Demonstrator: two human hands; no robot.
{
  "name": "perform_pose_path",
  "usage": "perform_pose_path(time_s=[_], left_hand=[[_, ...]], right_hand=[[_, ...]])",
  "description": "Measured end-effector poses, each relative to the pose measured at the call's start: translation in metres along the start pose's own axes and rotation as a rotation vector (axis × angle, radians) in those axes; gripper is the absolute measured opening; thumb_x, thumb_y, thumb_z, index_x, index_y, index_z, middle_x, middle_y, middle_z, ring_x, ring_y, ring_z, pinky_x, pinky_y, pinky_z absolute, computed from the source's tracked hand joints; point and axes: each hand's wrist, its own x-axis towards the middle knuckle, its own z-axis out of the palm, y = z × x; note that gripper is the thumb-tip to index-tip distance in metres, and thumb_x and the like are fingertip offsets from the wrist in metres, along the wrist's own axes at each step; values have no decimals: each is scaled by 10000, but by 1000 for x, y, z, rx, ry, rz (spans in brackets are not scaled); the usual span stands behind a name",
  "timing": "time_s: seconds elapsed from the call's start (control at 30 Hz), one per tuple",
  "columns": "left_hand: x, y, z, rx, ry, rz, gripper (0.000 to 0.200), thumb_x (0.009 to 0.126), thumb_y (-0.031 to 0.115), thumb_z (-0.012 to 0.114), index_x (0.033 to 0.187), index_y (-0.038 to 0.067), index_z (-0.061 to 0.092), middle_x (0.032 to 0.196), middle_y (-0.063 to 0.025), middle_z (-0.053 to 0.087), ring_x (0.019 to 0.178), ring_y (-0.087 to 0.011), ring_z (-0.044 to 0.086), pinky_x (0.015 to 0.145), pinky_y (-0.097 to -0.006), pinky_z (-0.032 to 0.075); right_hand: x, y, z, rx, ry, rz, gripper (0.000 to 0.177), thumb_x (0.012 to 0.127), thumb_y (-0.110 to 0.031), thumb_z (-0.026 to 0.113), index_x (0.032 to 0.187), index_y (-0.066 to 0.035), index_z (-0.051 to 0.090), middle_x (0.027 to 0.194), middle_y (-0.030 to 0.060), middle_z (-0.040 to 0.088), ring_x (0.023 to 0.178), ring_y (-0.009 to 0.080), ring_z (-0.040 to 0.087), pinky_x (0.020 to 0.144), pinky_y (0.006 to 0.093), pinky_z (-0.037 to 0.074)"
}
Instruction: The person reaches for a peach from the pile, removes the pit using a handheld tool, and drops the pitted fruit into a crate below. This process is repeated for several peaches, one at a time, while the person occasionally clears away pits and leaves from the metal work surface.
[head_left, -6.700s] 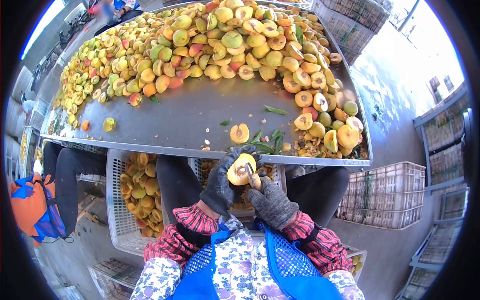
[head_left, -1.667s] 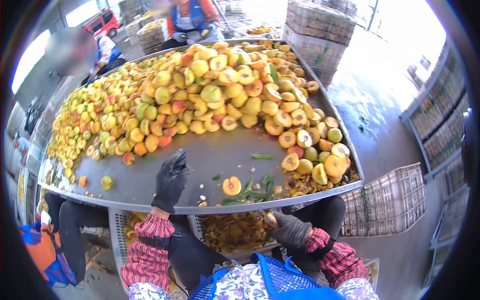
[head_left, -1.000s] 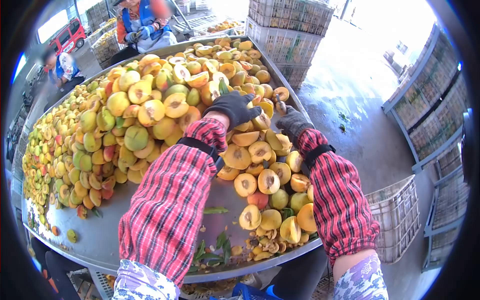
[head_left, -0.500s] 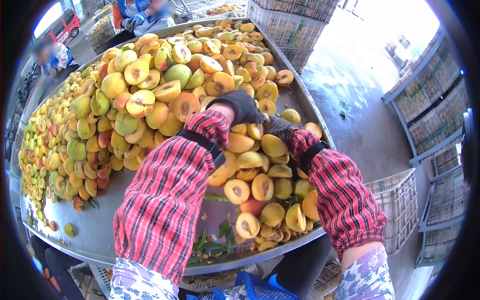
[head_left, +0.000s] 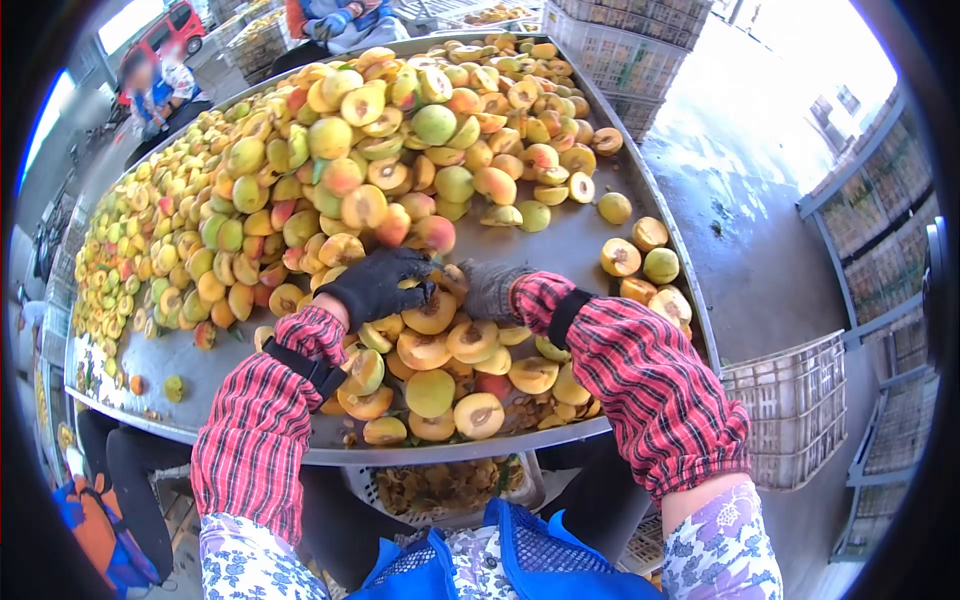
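Observation:
Halved peach-like fruit (head_left: 362,207) lies heaped over a metal table (head_left: 560,245). My left hand (head_left: 382,287), in a black glove, has its fingers curled around the upper edge of the near group of fruit halves. Beside it on the right, my right hand (head_left: 492,290) in a grey glove is closed, its fingertips against a brownish fruit piece (head_left: 450,283) between the two hands. Below them are cut halves (head_left: 472,340), some with the cut face up, and a greenish one (head_left: 431,393).
A crate of scraps (head_left: 450,484) sits below the table's near edge. Stacked crates (head_left: 610,55) stand behind, and a white crate (head_left: 788,410) is at the right. Co-workers sit beyond the table, one with gloved hands (head_left: 333,22). Several halves (head_left: 640,262) lie along the right rim.
Both my hands have moved toward me and to the left, and the near fruit has shifted the same way. Bare metal now shows behind them. The view has shifted a little.

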Motion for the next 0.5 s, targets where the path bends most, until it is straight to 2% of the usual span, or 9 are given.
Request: perform_pose_path(time_s=[0.07, 0.13, 0.17, 0.2, 0.23, 0.27, 0.33, 0.47, 0.5], left_hand=[[-28, 1, -2, -28, -21, -75, 407, 809, 295, 591, 1157, 91, 542, 1238, -121, 471, 1180, -282, 407, 1001, -367, 309], [-52, 3, -4, -182, 4, -125, 408, 808, 276, 600, 1164, 88, 538, 1240, -111, 469, 1181, -262, 406, 991, -359, 319], [-62, 4, -4, -261, 17, -146, 409, 808, 267, 605, 1168, 86, 535, 1241, -106, 468, 1182, -252, 405, 986, -354, 325], [-70, -5, 3, -311, 173, -82, 376, 778, 268, 620, 1091, 65, 578, 1172, -145, 519, 1093, -246, 489, 926, -337, 380], [-75, 3, -1, -315, 250, -141, 363, 774, 260, 625, 1075, 61, 586, 1129, -140, 544, 1054, -245, 515, 903, -337, 397], [-80, 20, -11, -319, 328, -199, 350, 769, 252, 630, 1058, 58, 594, 1086, -135, 568, 1014, -245, 540, 880, -338, 413], [-88, 45, -19, -438, 430, -344, 345, 757, 310, 637, 988, 54, 626, 918, -111, 634, 859, -262, 609, 774, -365, 465], [-82, 95, 3, 8, 138, -567, 513, 753, 390, 622, 1136, 58, 544, 876, -186, 615, 808, -323, 596, 740, -388, 466], [-74, 103, 17, 65, 107, -582, 548, 749, 412, 614, 1162, 63, 521, 882, -201, 607, 816, -332, 589, 737, -398, 461]], right_hand=[[-1, 1, 9, -8, 94, -53, 485, 720, -237, 599, 1160, -70, 482, 968, 214, 593, 903, 367, 574, 762, 397, 461], [8, 20, 21, 61, 177, 90, 449, 735, -196, 571, 1146, -48, 470, 923, 222, 590, 855, 363, 581, 727, 399, 460], [2, 29, 20, 169, 274, 63, 430, 736, -181, 566, 1129, -37, 468, 897, 212, 588, 817, 339, 588, 704, 398, 460], [-6, 38, 18, 276, 374, 38, 411, 738, -165, 560, 1113, -25, 466, 871, 203, 586, 778, 315, 596, 681, 396, 461], [-27, 35, 8, 397, 356, 92, 384, 746, -122, 538, 1107, -15, 464, 823, 177, 568, 722, 258, 593, 625, 375, 466], [-46, 36, 1, 296, 446, 44, 364, 756, -109, 549, 1101, -22, 473, 766, 122, 553, 645, 204, 575, 557, 336, 467], [-77, 36, -1, 564, 453, 120, 351, 759, -111, 571, 1089, -28, 485, 738, 86, 548, 597, 173, 559, 513, 303, 456], [-132, 16, 28, 906, 460, 104, 372, 752, -108, 579, 1099, -26, 472, 836, 120, 591, 592, 192, 566, 496, 301, 458], [-141, 10, 36, 1082, 361, 128, 378, 756, -90, 597, 1111, -41, 478, 770, 51, 562, 529, 133, 515, 460, 264, 437]])
